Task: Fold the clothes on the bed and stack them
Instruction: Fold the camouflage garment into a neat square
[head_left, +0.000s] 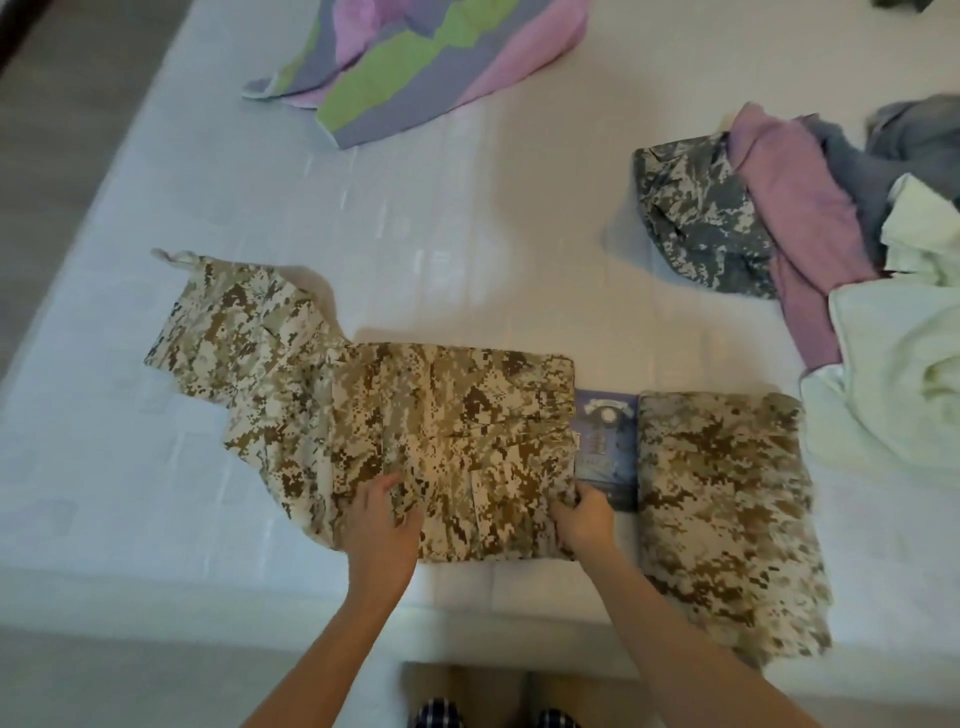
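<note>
The left hand (382, 525) and right hand (582, 517) pinched the trousers (452, 431), likely to fold them beside the folded pile (727, 509).

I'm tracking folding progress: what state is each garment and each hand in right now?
tan camouflage trousers: partly folded, leg end spread out leftward.
other tan camouflage garment: folded, lying flat on the right.
grey camouflage garment: crumpled, unfolded.
purple garment: crumpled, unfolded.
pale green cloth: crumpled, unfolded.
striped cloth: loosely spread, unfolded.
left hand: grips the trousers' fabric.
right hand: grips the trousers' right edge.
</note>
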